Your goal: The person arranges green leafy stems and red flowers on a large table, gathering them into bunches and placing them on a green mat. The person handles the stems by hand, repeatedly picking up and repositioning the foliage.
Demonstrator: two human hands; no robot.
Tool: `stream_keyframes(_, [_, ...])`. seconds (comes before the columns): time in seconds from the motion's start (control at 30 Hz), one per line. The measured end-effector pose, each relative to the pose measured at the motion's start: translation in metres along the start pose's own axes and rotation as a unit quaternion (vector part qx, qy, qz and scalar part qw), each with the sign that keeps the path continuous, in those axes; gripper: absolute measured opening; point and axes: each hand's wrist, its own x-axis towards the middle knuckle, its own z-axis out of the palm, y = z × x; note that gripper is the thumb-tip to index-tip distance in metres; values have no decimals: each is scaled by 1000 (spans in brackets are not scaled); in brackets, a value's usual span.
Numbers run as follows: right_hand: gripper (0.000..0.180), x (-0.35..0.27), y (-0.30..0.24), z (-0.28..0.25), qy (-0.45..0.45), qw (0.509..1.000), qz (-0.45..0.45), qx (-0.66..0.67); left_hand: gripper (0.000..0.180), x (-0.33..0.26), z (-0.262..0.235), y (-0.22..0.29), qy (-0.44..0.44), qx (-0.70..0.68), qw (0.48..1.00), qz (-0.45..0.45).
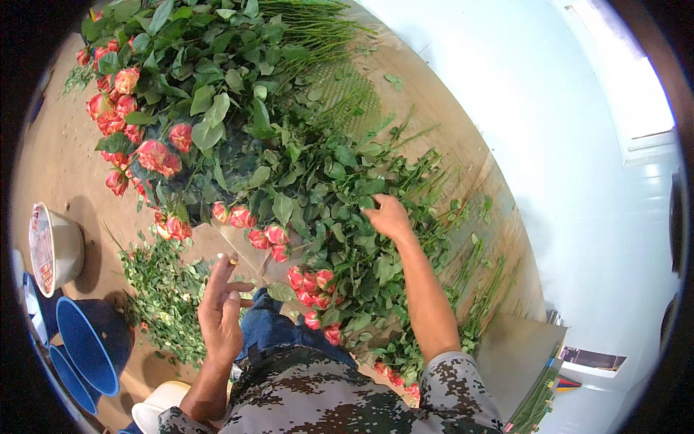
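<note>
The leafy rose stems [379, 267] lie spread over the brown table [455, 141] in front of me, their pink-red blooms [307, 282] toward my left and bare stalks [491, 286] toward my right. My right hand [389, 217] is in among the greenery, fingers bent and their tips partly lost behind leaves, so I can't tell whether they pinch anything. My left hand [221, 315] is up beside the blooms, fingers loosely bent, a small pale stub [232, 261] held between them. Farther off lies a thicker heap of roses [210, 94]. Down on my left, loose leaves [163, 289] cover part of the brown floor [47, 166], near a white bucket [69, 246] and some blue buckets [119, 336]; a white wall [528, 108] rises on my right
</note>
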Motion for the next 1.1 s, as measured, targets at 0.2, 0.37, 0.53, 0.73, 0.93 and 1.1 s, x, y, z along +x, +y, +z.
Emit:
stream_keyframes(0.2, [30,47,-43,26,69,927,114,351,51,2,0,-4,4,-4,1000,-5])
stream_keyframes(0.37, [49,62,-73,42,-10,959,256,121,52,0,2,-1,7,-4,1000,-1])
stream_keyframes(0.53, [52,51,-68,56,95,954,215,185,53,-4,3,1,10,-10,1000,1])
stream_keyframes(0.73, [49,9,-22,33,-23,660,145,737,50,-7,6,-7,-17,-15,1000,9])
stream_keyframes(0.93, [28,-50,-16,-1,77,771,152,614,52,-16,22,-6,-21,-2,999,30])
stream_keyframes(1.1, [27,-75,4,-6,150,801,10,579,51,-29,39,2,-44,11,998,46])
